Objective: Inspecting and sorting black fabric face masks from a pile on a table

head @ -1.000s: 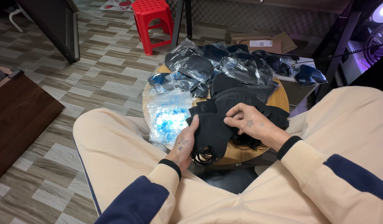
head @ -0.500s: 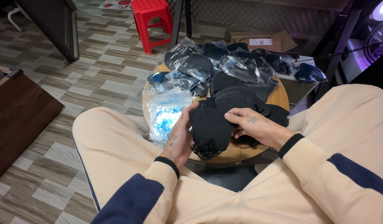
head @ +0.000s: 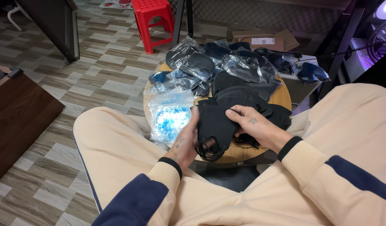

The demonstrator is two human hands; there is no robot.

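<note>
Both hands grasp one black face mask (head: 213, 125) over the round wooden table (head: 281, 94): left hand (head: 186, 140) curled on its edge, right hand (head: 253, 125) pinching the top.

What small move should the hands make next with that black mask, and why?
Probably lift the black mask clear of the loose pile of black masks. The left hand and right hand both grip it, but it overlaps the pile on the round wooden table, with its ear loops dangling.
</note>
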